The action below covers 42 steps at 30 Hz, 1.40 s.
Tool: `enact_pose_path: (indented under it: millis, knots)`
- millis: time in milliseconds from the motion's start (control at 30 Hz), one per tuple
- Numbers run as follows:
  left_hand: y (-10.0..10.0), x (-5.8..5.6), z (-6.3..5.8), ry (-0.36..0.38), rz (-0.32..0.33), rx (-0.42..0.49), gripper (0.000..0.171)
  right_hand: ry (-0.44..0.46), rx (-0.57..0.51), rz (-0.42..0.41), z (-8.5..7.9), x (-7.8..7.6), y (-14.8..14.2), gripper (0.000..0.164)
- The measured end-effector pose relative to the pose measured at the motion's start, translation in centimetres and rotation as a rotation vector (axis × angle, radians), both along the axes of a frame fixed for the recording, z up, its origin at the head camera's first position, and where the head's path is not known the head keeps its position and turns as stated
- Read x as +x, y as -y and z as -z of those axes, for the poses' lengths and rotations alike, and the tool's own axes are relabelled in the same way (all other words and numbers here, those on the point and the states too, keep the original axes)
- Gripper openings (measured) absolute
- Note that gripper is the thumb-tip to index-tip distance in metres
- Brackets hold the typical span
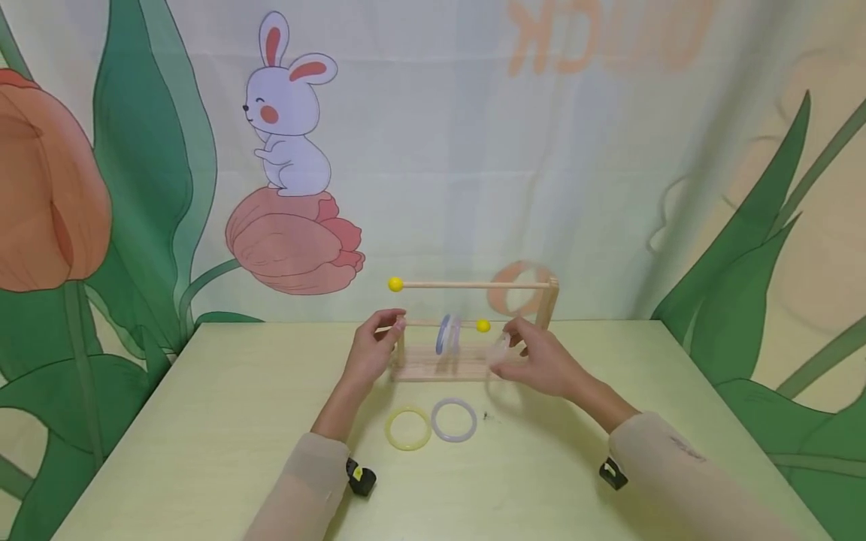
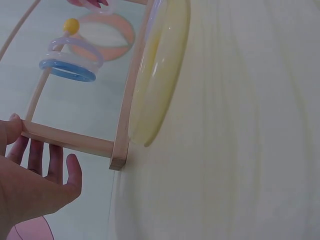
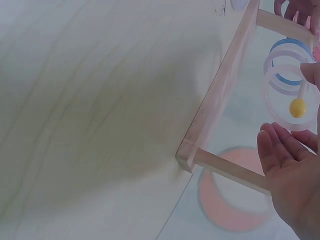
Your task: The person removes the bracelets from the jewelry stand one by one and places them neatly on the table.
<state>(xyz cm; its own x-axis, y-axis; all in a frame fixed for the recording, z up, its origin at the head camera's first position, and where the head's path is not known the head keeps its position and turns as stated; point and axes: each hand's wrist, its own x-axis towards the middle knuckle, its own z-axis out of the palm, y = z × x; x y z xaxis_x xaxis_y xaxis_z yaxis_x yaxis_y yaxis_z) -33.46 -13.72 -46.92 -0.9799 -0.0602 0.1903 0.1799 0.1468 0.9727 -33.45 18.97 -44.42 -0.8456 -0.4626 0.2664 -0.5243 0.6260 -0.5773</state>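
Near the rod (image 1: 424,324), right hand (image 1: 541,364) pinches a pale ring (image 1: 498,352), apparently for threading, alignment needed next; left hand (image 1: 370,349) grips the post (image 2: 70,138).

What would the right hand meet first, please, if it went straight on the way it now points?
The right hand, holding a pale ring, would probably meet the yellow ball on the lower rod first, though depth is unclear.
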Motion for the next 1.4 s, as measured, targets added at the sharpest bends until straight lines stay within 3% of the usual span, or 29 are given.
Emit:
enact_pose_path:
  millis: [200,667,1033,1400]
  knots:
    - [-0.3,0.0,0.2,0.009,0.015,0.006,0.033,0.073,0.005,0.003,0.4,0.9,-0.9,0.060]
    - [0.1,0.0,-0.3,0.003,0.007,0.005,0.034,0.198,-0.051,-0.099,1.8,2.3,-1.2,0.057]
    - [0.1,-0.1,0.0,-0.003,0.004,0.015,0.035,0.247,-0.077,-0.152,3.5,2.9,-0.8,0.059]
    - [0.2,-0.1,0.1,0.010,-0.001,0.014,0.034,0.166,0.013,-0.132,3.9,3.2,-1.2,0.061]
